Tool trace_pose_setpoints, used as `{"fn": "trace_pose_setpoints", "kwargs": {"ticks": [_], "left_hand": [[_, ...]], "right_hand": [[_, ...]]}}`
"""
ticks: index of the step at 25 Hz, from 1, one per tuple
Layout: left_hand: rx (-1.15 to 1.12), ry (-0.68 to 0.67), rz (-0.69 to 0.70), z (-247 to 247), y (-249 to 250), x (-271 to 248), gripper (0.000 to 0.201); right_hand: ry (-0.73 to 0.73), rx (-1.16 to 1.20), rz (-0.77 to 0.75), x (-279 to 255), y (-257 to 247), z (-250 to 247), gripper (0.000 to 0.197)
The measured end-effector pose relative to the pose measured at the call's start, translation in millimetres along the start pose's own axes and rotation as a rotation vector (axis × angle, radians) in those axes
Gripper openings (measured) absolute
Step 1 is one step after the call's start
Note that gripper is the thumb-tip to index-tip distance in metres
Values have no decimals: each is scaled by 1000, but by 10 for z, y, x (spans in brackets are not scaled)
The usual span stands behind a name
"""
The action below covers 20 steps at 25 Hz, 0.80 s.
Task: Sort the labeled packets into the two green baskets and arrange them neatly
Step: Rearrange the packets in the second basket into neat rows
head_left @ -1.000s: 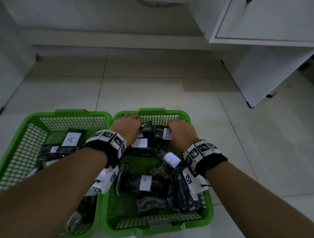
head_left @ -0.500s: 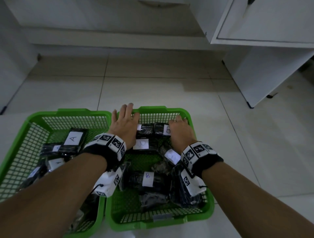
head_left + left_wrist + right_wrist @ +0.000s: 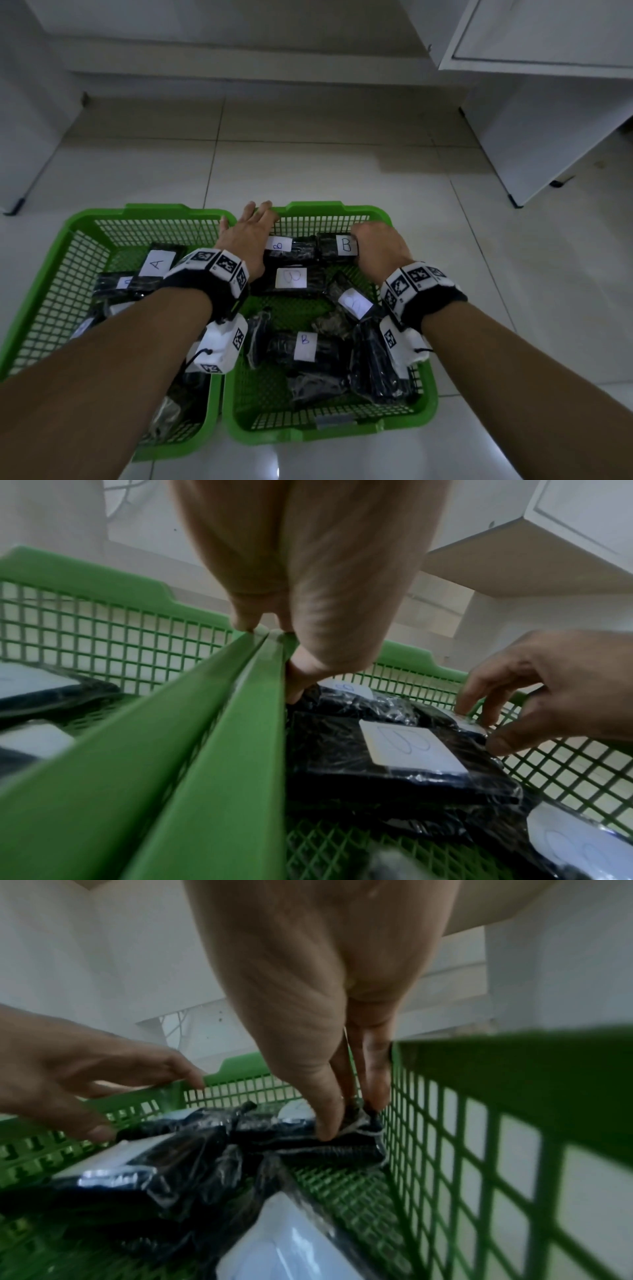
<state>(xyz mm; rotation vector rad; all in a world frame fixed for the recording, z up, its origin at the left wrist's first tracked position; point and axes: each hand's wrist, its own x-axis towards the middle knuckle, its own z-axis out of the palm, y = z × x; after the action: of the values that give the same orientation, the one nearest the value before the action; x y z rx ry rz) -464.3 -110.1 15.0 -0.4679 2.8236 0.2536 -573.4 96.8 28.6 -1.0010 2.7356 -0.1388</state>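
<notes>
Two green baskets are set on pale glossy floor tiles, white cabinets upper right. Left hand fingers are extended over the rim; a B packet is pinched by the right hand.

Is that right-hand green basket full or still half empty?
Partly filled: black plastic-wrapped packets cover most of the right green mesh basket, bare floor mesh showing between them.

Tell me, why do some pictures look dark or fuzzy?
Head view: dim room, straight edges bowed by the wide lens. Left wrist view: the left hand is close and blurry. Right wrist view: the basket wall smears, and a packet label shines with glare.
</notes>
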Motion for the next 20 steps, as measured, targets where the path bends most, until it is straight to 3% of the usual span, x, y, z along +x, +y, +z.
{"fn": "trace_pose_setpoints", "kwargs": {"ticks": [2, 4, 7, 13, 20], "left_hand": [[16, -6, -2, 7, -13, -22, 97], [19, -17, -7, 13, -12, -40, 98], [61, -30, -9, 8, -6, -69, 100], [54, -41, 0, 39, -25, -58, 95], [67, -6, 23, 114, -73, -39, 94]], "right_hand": [[93, 25, -3, -20, 31, 25, 28], [194, 0, 2, -102, 65, 82, 57], [26, 74, 87, -259, 107, 188, 92], [-87, 45, 107, -246, 145, 192, 102], [-51, 47, 127, -175, 191, 330, 88]]}}
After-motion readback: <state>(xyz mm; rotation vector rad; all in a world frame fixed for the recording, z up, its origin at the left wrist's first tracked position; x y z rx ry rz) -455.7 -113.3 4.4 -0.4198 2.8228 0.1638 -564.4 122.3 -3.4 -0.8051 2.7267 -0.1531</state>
